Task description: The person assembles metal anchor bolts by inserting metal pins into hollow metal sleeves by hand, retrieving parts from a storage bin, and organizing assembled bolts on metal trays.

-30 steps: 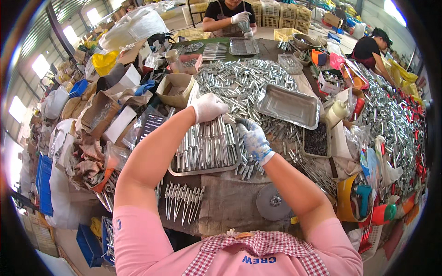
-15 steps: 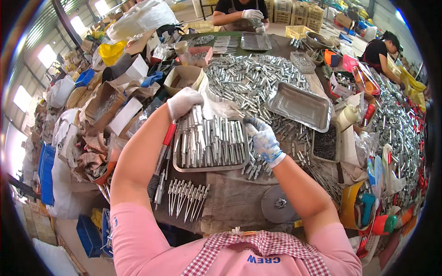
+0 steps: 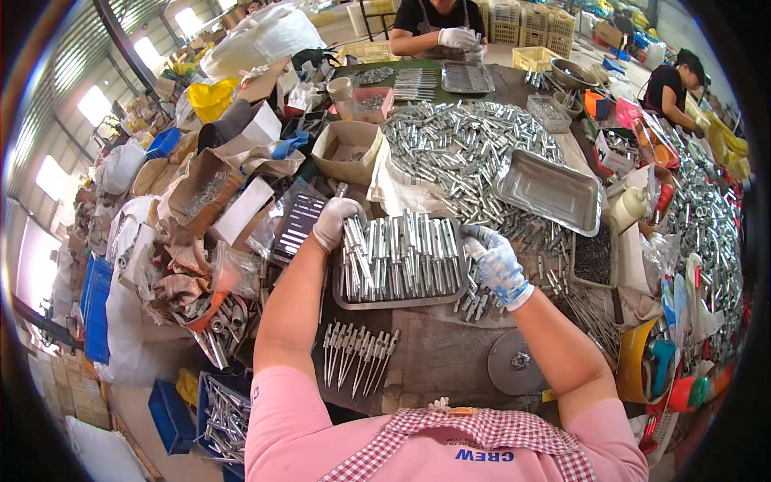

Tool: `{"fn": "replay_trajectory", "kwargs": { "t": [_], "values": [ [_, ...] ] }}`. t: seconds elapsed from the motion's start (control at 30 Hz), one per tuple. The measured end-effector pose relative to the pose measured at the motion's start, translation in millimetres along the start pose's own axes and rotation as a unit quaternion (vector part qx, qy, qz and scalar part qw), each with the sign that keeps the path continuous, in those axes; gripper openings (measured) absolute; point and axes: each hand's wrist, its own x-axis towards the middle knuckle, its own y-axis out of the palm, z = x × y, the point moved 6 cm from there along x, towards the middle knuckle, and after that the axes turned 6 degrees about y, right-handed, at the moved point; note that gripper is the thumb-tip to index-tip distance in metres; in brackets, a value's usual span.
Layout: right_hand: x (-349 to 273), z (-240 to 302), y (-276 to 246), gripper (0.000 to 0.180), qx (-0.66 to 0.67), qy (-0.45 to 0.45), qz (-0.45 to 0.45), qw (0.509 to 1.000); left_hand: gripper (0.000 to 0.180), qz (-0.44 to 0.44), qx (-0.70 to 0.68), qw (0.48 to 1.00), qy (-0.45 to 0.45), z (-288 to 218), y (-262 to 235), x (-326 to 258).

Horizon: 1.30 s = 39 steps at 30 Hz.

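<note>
A shallow metal tray (image 3: 401, 304) stands in front of me, packed with upright silvery metal tubes (image 3: 409, 253). My left hand (image 3: 336, 223), in a white glove, is closed at its far left corner; a short metal tube end (image 3: 342, 189) shows just beyond the fingers. At the right rim, my right hand (image 3: 499, 265), in a white glove with blue patches, has its fingers bent over the edge. Several thin-shanked metal pieces (image 3: 357, 353) lie in a row nearer me. Past the tray spreads a heap of loose metal tubes (image 3: 470, 153).
An empty metal tray (image 3: 550, 197) rests tilted on the heap's right side. A grey disc (image 3: 514, 361) lies near my right forearm. Cardboard boxes (image 3: 347, 153) and a dark phone-like screen (image 3: 297, 229) are on the left. Two people (image 3: 438, 32) work farther off.
My left hand has come nearer me, from above the tubes to the tray's corner. The leaning tubes it held now rest in the tray. The view has shifted, and a dark screen shows beside my left arm.
</note>
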Motion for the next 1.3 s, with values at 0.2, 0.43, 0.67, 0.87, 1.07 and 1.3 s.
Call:
{"fn": "replay_trajectory", "kwargs": {
  "t": [0.2,0.43,0.67,0.87,1.07,1.3],
  "values": [
    [-2,-2,0,0.023,-0.048,0.007,0.003,0.999,0.027,-0.035,-0.070,0.993,-0.090,18,3,-1],
    [0,-18,3,0.024,-0.064,0.000,0.017,0.998,0.012,0.045,0.090,0.991,0.086,13,6,11],
    [-1,-22,12,0.023,-0.078,0.017,0.032,0.996,0.018,-0.022,0.178,0.981,0.074,21,5,22],
    [-1,-22,5,0.025,-0.099,0.017,0.027,0.995,0.036,0.020,0.191,0.966,-0.173,8,23,23],
    [-10,10,44,0.036,-0.424,-0.161,0.004,0.891,0.034,-0.030,0.300,0.944,-0.133,-29,25,16],
    [11,28,106,0.030,-0.613,-0.206,0.011,0.762,0.043,0.026,0.361,0.921,-0.145,-29,34,22]
  ]
}}
